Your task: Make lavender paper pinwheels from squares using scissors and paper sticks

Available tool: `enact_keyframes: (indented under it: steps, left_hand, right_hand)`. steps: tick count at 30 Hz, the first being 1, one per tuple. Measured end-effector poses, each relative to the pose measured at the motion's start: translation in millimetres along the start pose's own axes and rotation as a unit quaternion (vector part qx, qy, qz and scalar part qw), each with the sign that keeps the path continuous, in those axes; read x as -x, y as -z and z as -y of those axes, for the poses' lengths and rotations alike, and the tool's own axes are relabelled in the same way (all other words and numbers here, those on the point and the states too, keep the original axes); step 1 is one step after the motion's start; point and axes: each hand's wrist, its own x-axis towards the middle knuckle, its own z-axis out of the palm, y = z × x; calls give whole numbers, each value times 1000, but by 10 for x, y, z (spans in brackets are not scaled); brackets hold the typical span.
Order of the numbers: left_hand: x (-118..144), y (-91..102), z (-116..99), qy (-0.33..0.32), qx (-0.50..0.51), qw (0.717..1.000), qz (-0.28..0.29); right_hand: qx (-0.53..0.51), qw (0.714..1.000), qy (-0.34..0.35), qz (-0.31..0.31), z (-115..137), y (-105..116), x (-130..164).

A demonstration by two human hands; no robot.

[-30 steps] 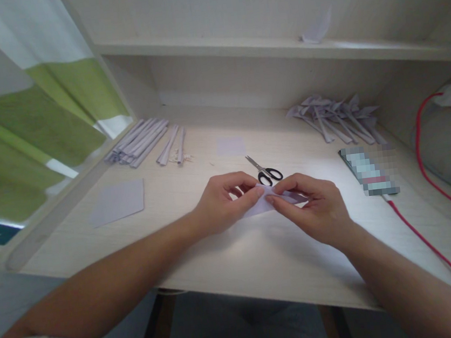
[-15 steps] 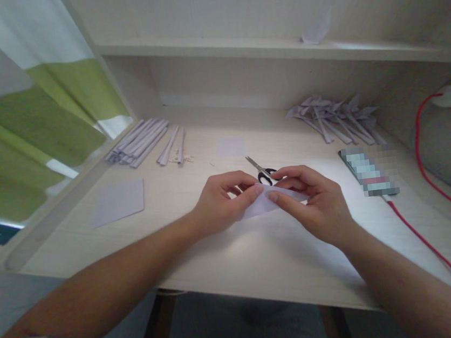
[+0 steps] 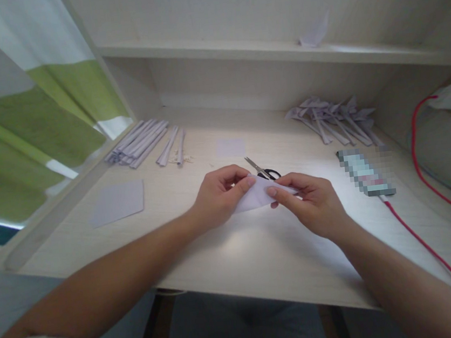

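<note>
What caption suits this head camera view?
Both hands pinch a piece of paper over the desk, scissors lying just beyond.

Count one left hand (image 3: 219, 195), one right hand (image 3: 316, 202) and one folded paper sheet (image 3: 255, 195). Count one pair of scissors (image 3: 259, 169), one smartphone (image 3: 361, 171), one shelf (image 3: 204, 49). At far left, count two loose paper tubes (image 3: 168, 146) beside a bundle of tubes (image 3: 143, 140) too overlapped to number. At far right, several paper pinwheels (image 3: 326, 107), exact number hidden. In the far middle, one flat paper square (image 3: 230, 147).
</note>
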Motion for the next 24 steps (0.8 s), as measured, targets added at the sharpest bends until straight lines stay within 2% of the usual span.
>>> enact_keyframes:
  steps: [12, 24]
  left_hand:
    - [-71, 25, 108, 61, 29, 998, -14]
    - [-119, 51, 154, 83, 76, 993, -35]
  right_hand:
    - [14, 1000, -12, 4, -49, 34, -49]
    - [-87, 994, -47, -50, -115, 128, -165]
